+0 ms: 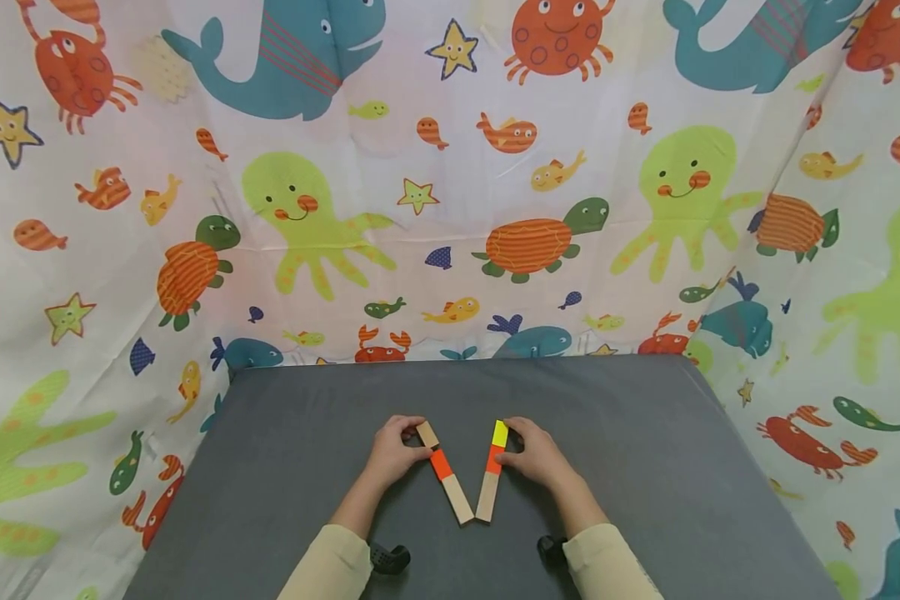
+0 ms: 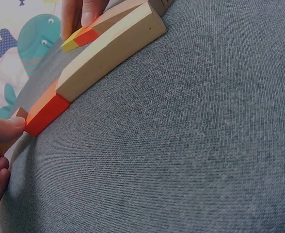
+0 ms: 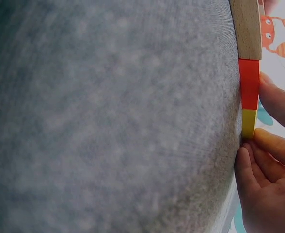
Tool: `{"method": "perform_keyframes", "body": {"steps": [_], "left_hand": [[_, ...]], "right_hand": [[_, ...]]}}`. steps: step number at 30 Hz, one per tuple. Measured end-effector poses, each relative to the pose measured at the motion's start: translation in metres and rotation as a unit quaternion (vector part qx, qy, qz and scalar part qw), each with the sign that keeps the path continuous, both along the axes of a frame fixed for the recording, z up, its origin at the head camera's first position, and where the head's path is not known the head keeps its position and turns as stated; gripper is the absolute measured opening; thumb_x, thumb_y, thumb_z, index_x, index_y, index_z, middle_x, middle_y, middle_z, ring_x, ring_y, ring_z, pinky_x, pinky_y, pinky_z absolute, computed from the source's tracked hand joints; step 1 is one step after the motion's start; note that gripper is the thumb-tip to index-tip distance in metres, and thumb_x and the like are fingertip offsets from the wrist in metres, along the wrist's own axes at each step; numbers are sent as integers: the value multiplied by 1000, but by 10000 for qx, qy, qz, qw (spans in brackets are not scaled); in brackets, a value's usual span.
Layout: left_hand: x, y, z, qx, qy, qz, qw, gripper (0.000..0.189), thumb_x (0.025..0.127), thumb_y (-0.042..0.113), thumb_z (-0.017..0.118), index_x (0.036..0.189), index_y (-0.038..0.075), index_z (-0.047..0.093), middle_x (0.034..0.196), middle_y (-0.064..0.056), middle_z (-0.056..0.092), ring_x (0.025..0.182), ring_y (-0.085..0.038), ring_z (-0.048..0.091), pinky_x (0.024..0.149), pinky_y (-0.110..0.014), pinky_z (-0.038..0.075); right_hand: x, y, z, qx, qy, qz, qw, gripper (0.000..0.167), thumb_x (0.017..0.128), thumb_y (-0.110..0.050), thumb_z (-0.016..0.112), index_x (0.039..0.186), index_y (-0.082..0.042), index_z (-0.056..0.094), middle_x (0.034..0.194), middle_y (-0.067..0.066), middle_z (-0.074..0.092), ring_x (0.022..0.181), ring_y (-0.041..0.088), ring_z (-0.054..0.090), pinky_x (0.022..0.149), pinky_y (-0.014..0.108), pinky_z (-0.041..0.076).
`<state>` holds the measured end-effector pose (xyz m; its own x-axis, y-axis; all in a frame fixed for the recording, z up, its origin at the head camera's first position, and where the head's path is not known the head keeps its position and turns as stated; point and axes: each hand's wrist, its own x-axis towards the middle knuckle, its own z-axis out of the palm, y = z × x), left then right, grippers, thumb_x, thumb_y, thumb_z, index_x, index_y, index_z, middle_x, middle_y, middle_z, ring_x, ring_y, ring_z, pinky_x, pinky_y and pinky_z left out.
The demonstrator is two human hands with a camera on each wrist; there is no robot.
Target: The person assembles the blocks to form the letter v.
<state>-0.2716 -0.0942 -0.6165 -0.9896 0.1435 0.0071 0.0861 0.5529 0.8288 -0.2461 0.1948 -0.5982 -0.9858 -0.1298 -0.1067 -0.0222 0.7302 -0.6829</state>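
Note:
Two rows of blocks lie on the grey table, forming a V whose near ends meet. In the left row, a small plain wooden block (image 1: pixel 427 434) tops an orange block (image 1: pixel 441 464) and a long plain wooden block (image 1: pixel 457 499). My left hand (image 1: pixel 395 450) pinches the small wooden block between thumb and fingers. The right row has a yellow block (image 1: pixel 500 433) at its far end, then a second orange block (image 1: pixel 494 460) and another long wooden block (image 1: pixel 487 497). My right hand (image 1: pixel 537 452) holds the yellow block at its far end, thumb against the orange block.
The grey cloth-covered table (image 1: pixel 630 467) spreads around both rows. Behind and beside it hangs a curtain (image 1: pixel 420 275) printed with sea animals. Black wrist devices (image 1: pixel 390 559) sit by both sleeves.

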Motion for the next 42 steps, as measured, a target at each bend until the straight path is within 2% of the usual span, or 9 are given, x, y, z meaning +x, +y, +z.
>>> {"method": "perform_keyframes", "body": {"steps": [3, 9, 19, 25, 34, 42], "left_hand": [[0, 0, 2, -50, 0, -24, 10000, 52, 76, 14, 88, 125, 11, 71, 117, -7, 62, 102, -24, 59, 92, -45, 52], [1, 0, 7, -11, -274, -58, 9996, 52, 77, 16, 87, 126, 12, 70, 119, -7, 62, 105, -25, 58, 95, -46, 51], [-1, -1, 7, -78, -329, -172, 9993, 52, 75, 15, 88, 124, 11, 71, 118, -7, 62, 105, -25, 57, 96, -46, 49], [-2, -1, 5, -114, -467, -206, 9986, 51, 76, 16, 88, 124, 15, 71, 120, -7, 62, 107, -26, 56, 98, -47, 49], [1, -3, 5, -183, -304, -442, 9984, 49, 76, 17, 88, 122, 14, 72, 121, -9, 61, 108, -27, 57, 96, -50, 49], [4, -2, 8, -170, -339, -479, 9981, 50, 76, 19, 88, 123, 14, 71, 121, -8, 61, 108, -27, 56, 95, -49, 48]], "right_hand": [[0, -1, 2, -38, 6, 11, 10000, 69, 84, -26, 83, 144, -7, 54, 150, 14, 50, 133, 36, 52, 109, 54, 42], [0, 0, 2, -30, 15, 46, 10000, 70, 84, -26, 83, 144, -7, 54, 149, 15, 50, 133, 36, 51, 109, 55, 42], [1, 1, 0, 14, 80, 72, 9999, 69, 84, -24, 83, 143, -6, 54, 148, 16, 51, 134, 38, 50, 110, 56, 40], [1, 2, 0, 5, 99, 80, 9999, 69, 83, -23, 84, 143, -5, 54, 148, 17, 51, 134, 38, 50, 110, 56, 41], [4, 3, -4, 49, 262, 160, 9995, 68, 84, -25, 84, 143, -6, 55, 148, 17, 51, 130, 37, 54, 107, 53, 44], [5, 4, -6, 12, 210, 142, 9997, 69, 84, -26, 84, 143, -7, 55, 149, 16, 50, 130, 36, 54, 107, 53, 44]]}}
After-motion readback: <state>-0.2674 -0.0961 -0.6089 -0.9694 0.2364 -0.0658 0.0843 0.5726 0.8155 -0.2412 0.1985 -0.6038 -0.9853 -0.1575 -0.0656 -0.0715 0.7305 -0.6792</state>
